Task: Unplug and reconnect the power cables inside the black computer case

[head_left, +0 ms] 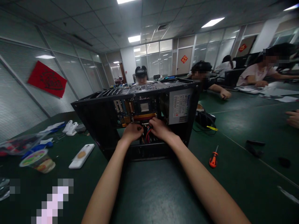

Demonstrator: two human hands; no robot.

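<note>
An open black computer case stands on the table before me, its inside facing me. The motherboard shows in the upper part, with yellow and red memory slots along its lower edge. A silver power supply with a label sits at the upper right. Both my hands reach into the case below the slots. My left hand is closed, fingertips pinching at thin cables. My right hand is closed on the red and black cables beside it. The cable ends are hidden by my fingers.
An orange screwdriver lies to the right; a black adapter with cords is behind it. On the left are a white phone, a plastic cup and a plastic bag. Other people sit around the table.
</note>
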